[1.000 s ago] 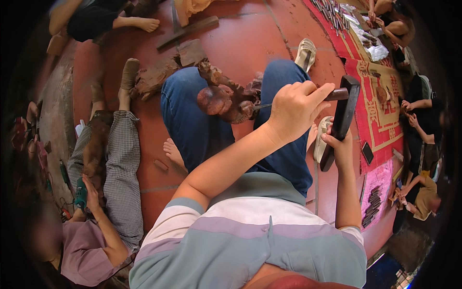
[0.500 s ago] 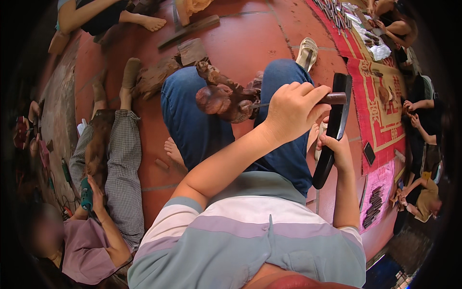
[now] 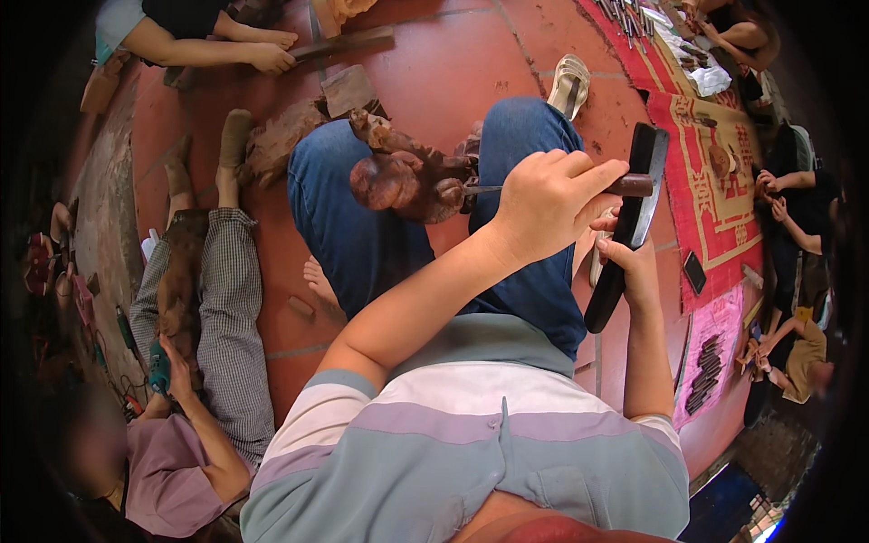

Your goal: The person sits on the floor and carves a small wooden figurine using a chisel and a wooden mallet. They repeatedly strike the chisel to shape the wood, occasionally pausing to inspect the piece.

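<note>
A reddish-brown wood carving (image 3: pixel 389 184) with rounded, knobby forms is held between my jeans-covered knees. My left hand (image 3: pixel 548 206) is closed around a chisel (image 3: pixel 632 185), whose thin metal blade points left and meets the carving's right side. The chisel's brown handle sticks out to the right past my fingers. In my right hand (image 3: pixel 634 267) is a long black mallet (image 3: pixel 605 303), held upright and tilted. Its flat side is at the butt of the chisel handle; they appear to touch. Part of my right hand's fingers is hidden behind the mallet.
A co-worker at left holds a green power tool (image 3: pixel 159 366) over wood on their legs. Another person's hands reach a plank (image 3: pixel 348 42) at the top. Wood blocks (image 3: pixel 351 90) lie beyond my knee. At right are a red mat (image 3: pixel 674 181), a phone (image 3: pixel 694 271) and several chisels (image 3: pixel 706 376).
The co-worker at the top left has brought both hands to the plank. My view has shifted slightly; my hands keep nearly the same hold, the mallet still by the chisel's end.
</note>
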Tool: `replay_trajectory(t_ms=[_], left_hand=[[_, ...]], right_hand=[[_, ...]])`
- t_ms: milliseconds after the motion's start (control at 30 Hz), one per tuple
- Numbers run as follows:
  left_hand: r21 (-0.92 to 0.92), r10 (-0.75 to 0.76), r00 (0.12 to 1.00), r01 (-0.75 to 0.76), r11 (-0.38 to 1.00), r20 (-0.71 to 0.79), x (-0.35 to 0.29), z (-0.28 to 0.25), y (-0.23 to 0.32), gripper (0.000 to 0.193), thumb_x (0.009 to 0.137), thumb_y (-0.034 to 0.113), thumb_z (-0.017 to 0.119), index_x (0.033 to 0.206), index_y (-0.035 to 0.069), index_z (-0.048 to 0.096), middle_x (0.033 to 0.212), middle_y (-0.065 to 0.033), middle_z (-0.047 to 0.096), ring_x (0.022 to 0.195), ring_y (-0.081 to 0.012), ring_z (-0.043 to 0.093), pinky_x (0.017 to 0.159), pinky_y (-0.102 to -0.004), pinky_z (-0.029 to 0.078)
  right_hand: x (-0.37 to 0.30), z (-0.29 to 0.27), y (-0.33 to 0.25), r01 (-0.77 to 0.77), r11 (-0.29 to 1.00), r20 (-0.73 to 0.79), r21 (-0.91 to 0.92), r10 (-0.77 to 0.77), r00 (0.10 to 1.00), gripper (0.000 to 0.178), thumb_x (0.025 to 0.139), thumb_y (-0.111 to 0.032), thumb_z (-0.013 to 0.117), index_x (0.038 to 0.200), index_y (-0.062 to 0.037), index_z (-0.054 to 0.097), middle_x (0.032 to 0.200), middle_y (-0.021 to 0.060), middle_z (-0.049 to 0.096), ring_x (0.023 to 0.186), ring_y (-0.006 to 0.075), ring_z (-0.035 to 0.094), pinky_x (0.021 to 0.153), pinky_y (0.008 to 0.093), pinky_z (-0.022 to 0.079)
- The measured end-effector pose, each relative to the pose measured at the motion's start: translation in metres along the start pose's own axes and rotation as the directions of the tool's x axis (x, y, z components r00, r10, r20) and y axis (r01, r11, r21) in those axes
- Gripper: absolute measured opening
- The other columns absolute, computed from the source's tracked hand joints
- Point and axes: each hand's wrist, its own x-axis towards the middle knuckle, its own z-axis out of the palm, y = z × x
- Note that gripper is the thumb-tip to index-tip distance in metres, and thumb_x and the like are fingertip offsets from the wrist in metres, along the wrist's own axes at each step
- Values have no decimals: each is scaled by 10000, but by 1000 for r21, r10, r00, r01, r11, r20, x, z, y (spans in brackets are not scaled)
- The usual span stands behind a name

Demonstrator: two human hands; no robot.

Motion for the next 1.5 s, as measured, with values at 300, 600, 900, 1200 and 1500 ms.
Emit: replay_trajectory(t_ms=[300, 600, 900, 1200, 1500], left_hand=[[68, -96, 995, 96, 993, -11, 0, 0, -8, 350, 825, 252, 732, 1156, 148, 687, 745, -30, 591, 664, -232, 589, 608, -360, 469], [173, -208, 978, 210, 962, -28, 1, 4, -9, 308, 843, 300, 711, 1123, 175, 690, 736, -22, 591, 663, -230, 601, 595, -361, 472], [188, -218, 974, 225, 956, -62, 1, 5, -12, 304, 841, 317, 708, 1113, 181, 692, 721, -17, 584, 651, -229, 603, 581, -359, 474], [146, -167, 971, 193, 970, -171, 3, -6, -11, 329, 826, 278, 733, 1133, 164, 695, 753, -21, 622, 660, -236, 618, 579, -349, 479], [156, -102, 988, 119, 981, -114, 5, -15, 0, 351, 807, 253, 744, 1140, 157, 695, 740, -23, 613, 637, -226, 603, 579, -341, 472]], right_hand=[[2, -5, 0, 9, 1000, -28, -7, -9, 1000, 514, 760, -33, 758, 1215, -30, 519, 818, -16, 569, 763, 89, 566, 706, 230, 458], [9, -9, -7, 50, 999, -29, 17, -50, 998, 534, 703, 56, 708, 1197, -25, 524, 822, -7, 555, 761, 94, 567, 721, 233, 462], [12, -8, -9, 0, 1000, -42, -29, -1, 999, 548, 664, 108, 655, 1184, -14, 532, 826, -22, 522, 767, 81, 538, 716, 234, 460], [8, -5, -17, 134, 969, -14, -209, -140, 990, 522, 672, 134, 641, 1155, -39, 542, 821, -18, 510, 772, 79, 528, 716, 233, 456], [4, 2, -17, 195, 939, 9, -282, -201, 980, 520, 700, 146, 645, 1180, -20, 537, 830, -18, 525, 752, 70, 532, 701, 231, 469]])
